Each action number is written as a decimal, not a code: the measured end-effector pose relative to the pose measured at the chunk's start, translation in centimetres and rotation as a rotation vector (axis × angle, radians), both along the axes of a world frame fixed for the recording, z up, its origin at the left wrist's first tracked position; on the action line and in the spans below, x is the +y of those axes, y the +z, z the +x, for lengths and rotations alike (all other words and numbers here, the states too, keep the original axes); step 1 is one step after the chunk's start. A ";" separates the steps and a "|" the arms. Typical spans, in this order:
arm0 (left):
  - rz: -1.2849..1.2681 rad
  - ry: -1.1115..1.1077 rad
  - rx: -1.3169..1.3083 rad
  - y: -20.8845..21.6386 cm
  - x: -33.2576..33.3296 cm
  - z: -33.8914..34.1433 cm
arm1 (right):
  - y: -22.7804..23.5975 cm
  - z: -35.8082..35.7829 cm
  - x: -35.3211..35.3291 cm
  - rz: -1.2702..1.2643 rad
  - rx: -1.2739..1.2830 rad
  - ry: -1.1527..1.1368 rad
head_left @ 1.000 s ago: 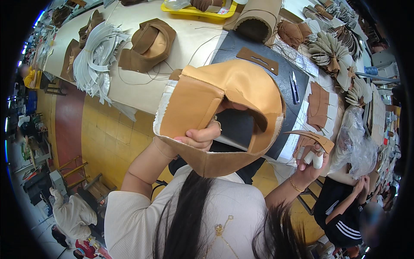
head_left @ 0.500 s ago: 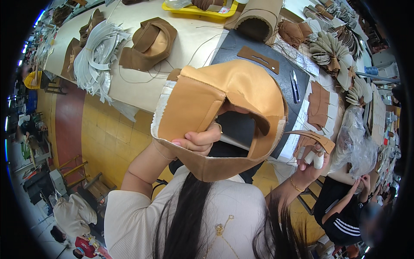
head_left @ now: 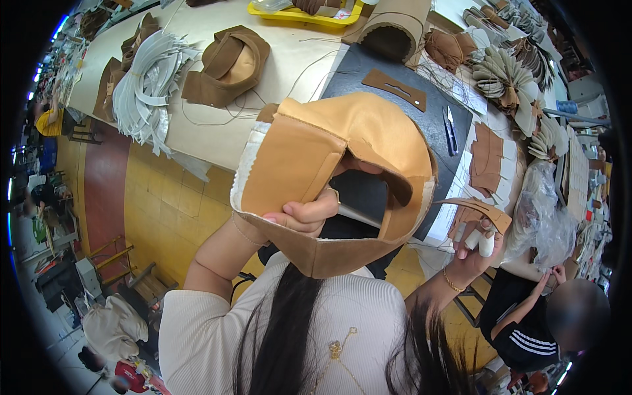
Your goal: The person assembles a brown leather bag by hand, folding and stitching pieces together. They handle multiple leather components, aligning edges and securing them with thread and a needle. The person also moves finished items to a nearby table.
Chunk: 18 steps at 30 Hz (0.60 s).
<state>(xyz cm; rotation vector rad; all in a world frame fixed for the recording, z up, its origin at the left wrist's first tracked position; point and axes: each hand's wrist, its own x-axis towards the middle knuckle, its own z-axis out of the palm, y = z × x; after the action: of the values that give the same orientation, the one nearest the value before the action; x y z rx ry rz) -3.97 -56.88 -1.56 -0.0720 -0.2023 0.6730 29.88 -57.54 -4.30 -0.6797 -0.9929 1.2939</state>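
My left hand (head_left: 309, 214) grips an unfinished leather bag (head_left: 388, 131) by its tan panel, fingers curled over the inner side. The bag is held up over the table's near edge, its opening toward me, tan inside and brown suede along the lower edge. A narrow brown leather strap (head_left: 484, 209) runs from the bag's right side to my right hand (head_left: 474, 253). White covers sit on some of that hand's fingers, which are closed at the strap's end. Whether a needle or thread is also in them cannot be made out.
Behind the bag lies a dark mat (head_left: 349, 76) with a slotted brown leather piece (head_left: 395, 91) and a blue-handled knife (head_left: 450, 131). Another brown bag piece (head_left: 227, 66) and a bundle of white strips (head_left: 148, 92) lie at left. A person (head_left: 526, 329) sits at right.
Both my hands and the bag stay nearly where they were, with only a tiny shift of the bag. At the right, the other person's head and hands have moved slightly.
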 end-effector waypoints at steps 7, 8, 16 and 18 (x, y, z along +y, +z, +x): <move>0.013 -0.025 -0.016 -0.5 -0.2 0.2 | 0.0 0.1 -0.2 0.001 -0.006 -0.005; 0.018 -0.027 -0.020 -0.5 -0.2 0.2 | 0.0 0.1 -0.2 0.001 -0.017 -0.013; 0.015 -0.002 -0.023 -0.2 -0.4 0.4 | 0.0 0.3 -0.2 0.027 -0.100 0.046; 0.016 -0.006 -0.032 -0.1 -0.3 0.4 | 0.0 0.3 -0.2 0.024 -0.106 0.040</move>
<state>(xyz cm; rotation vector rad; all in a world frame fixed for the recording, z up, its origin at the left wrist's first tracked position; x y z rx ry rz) -3.57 -57.20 -1.66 -0.0678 -0.2386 0.6648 30.20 -57.75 -4.30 -0.7192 -1.1111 1.2895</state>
